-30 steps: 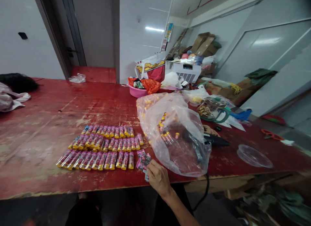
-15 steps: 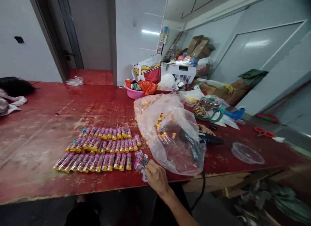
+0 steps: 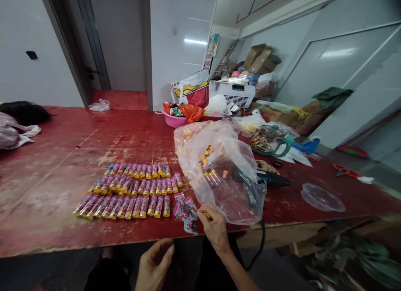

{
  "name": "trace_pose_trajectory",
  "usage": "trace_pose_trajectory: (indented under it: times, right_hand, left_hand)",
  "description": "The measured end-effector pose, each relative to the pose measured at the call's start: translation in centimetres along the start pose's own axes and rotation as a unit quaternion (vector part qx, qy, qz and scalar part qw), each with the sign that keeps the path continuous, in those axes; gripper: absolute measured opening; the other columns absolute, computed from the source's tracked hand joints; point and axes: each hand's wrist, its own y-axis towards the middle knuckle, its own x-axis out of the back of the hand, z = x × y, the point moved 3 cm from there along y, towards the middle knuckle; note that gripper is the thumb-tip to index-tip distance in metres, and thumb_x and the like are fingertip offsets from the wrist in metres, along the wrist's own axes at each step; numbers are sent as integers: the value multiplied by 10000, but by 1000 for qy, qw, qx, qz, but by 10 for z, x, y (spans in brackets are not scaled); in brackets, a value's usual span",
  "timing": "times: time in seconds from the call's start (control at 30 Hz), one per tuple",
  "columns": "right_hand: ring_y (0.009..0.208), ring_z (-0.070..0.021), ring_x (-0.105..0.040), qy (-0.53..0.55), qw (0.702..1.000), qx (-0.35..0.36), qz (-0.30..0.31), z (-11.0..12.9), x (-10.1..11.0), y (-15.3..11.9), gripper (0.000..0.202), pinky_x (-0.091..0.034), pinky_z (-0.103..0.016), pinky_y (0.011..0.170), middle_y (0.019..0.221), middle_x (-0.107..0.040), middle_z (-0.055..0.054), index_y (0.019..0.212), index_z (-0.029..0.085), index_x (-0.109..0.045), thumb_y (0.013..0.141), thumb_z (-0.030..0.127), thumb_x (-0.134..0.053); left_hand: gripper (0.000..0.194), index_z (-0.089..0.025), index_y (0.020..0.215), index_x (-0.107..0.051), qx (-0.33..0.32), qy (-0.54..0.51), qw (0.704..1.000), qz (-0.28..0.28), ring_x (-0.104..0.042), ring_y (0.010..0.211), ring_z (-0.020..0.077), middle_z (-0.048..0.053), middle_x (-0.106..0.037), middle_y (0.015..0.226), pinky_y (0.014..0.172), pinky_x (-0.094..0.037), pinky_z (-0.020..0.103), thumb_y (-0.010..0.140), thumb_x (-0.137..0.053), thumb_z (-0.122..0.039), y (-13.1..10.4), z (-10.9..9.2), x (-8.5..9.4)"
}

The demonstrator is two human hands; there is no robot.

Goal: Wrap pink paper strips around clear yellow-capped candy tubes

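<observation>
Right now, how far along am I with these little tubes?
Partway, it seems. Three rows of printed tubes, lined up on the red table, look done. Your right hand holds a small yellow-ended piece; your left hand looks empty. Probably left: loose printed slips beside the rows and yellow-capped pieces in the clear bag. I can't tell how many.

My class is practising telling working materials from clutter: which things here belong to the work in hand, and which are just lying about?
Likely in the work:
yellow piece in the right hand
printed packets
rows of tubes
plastic bag of yellow-capped tubes

Apparently just lying about:
scissors
round clear plastic piece
glass pot
pink basin
</observation>
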Motion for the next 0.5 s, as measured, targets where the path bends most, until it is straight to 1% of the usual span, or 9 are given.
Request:
trace_pose_trajectory:
  times: [0.03,0.1,0.17,0.23,0.33,0.37,0.4,0.43,0.5]
  right_hand:
    - [674,-142,-568,12,1000,3,7,6,-1,-2,221,-436,-235,631,707,-573,-12,691,184,-574,900,169,-504]
    - [693,-139,-578,35,999,13,24,19,-4,-8,210,-453,-228,646,729,-582,-17,707,184,-582,900,162,-502]
    - [701,-137,-582,56,997,24,42,30,-7,-14,208,-465,-218,641,744,-581,-25,724,182,-593,900,154,-485]
    - [705,-137,-582,74,995,31,57,38,-9,-19,209,-472,-213,636,754,-579,-31,738,180,-606,901,158,-476]
    - [743,-148,-596,91,993,16,67,42,-8,-20,185,-482,-227,674,783,-599,-41,768,179,-636,900,192,-507]
    - [772,-157,-604,105,992,-11,70,41,-7,-19,150,-486,-236,696,805,-615,-47,795,180,-658,885,219,-545]
    - [772,-162,-606,132,986,-62,74,39,-7,-17,115,-486,-239,691,823,-629,-50,827,180,-680,856,252,-595]
    - [728,-159,-603,170,973,-130,83,35,-7,-17,135,-482,-237,644,835,-642,-50,865,179,-699,814,293,-648]
    - [550,-119,-541,248,926,-264,105,28,-11,-19,292,-419,-219,484,821,-652,-44,927,166,-714,718,370,-724]
  left_hand:
    - [419,-215,879,-772,24,-50,998,4,-713,819,228,70,-776,885,699,-561,240,617,-819,-539,7,-4,-13]
    - [452,-201,879,-768,48,-141,989,1,-704,786,206,71,-774,880,640,-549,220,539,-885,-475,20,-12,-36]
    - [437,-179,817,-769,64,-198,978,3,-685,720,174,61,-768,809,618,-535,202,487,-919,-425,28,-19,-52]
    - [398,-154,730,-763,78,-219,973,10,-660,647,147,51,-750,712,624,-531,199,474,-926,-411,31,-24,-59]
    - [369,-146,720,-765,91,-219,971,6,-650,621,138,49,-747,690,643,-528,207,512,-913,-412,32,-24,-53]
    - [360,-153,742,-769,95,-221,971,5,-655,635,144,49,-753,707,653,-528,214,528,-908,-406,32,-23,-50]
    - [349,-159,766,-773,98,-222,970,7,-660,654,151,49,-758,726,669,-529,222,546,-902,-397,32,-22,-48]
    - [336,-162,786,-775,98,-220,971,14,-664,674,157,51,-761,743,688,-529,231,568,-893,-390,32,-20,-46]
    - [301,-159,772,-774,87,-200,975,32,-650,664,149,47,-754,728,678,-514,225,602,-875,-386,34,-18,-44]
